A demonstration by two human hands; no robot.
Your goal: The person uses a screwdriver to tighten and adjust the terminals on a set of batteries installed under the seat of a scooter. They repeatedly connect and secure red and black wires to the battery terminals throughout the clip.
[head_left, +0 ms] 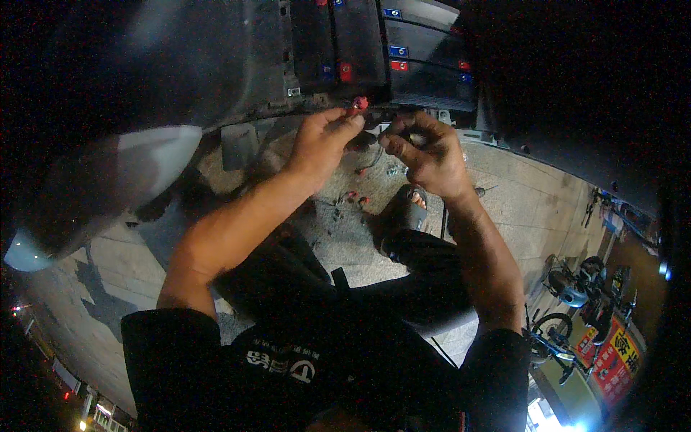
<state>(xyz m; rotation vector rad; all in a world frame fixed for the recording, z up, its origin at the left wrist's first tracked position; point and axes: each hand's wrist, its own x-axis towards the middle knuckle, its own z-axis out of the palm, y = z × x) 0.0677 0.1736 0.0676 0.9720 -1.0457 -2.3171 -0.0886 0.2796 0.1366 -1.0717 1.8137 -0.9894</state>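
The left hand point(324, 144) is pinching a small red piece point(361, 103) near dark blocks point(358, 36); the right hand point(432, 155) is curling, its fingertips' grip unclear.

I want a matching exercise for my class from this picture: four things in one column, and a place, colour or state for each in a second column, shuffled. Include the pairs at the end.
Column one
1. Left hand
2. T-shirt
3. Sandal
4. Sign

Column two
A. Worn, resting on the pale paving
B. Red and yellow, at the lower right of the picture
C. Holding a small red piece
D. Black, with pale printing on it

Right pairs: 1-C, 2-D, 3-A, 4-B
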